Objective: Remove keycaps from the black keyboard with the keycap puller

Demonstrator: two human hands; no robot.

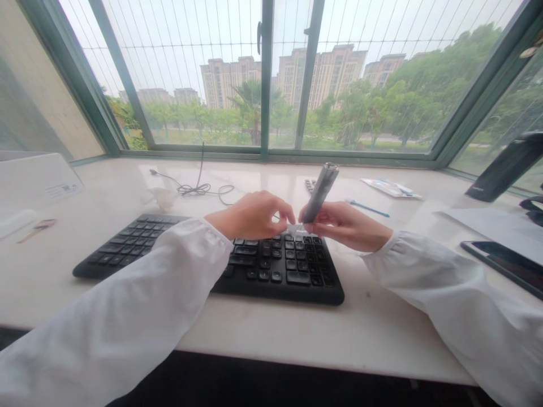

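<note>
A black keyboard (271,287) lies on the white counter in front of me. My right hand (341,223) is closed around a dark grey stick-shaped tool (320,192), holding it tilted above the number pad; its upper end looks metallic. Just left of it, my left hand (258,217) hovers over the keyboard's upper right part. Its thumb and forefinger curl together in a pinch. Between the two hands is a small clear, shiny piece (299,228), too blurred to name. I cannot tell whether the left fingertips hold it. My left forearm covers part of the keyboard.
Behind the keyboard lie a coiled black cable (195,189), a blue thin stick (369,208) and a clear packet (391,188). To the right are a phone (509,263), papers (492,226) and a black device (504,167). A brush (38,229) and white box (38,178) stand left.
</note>
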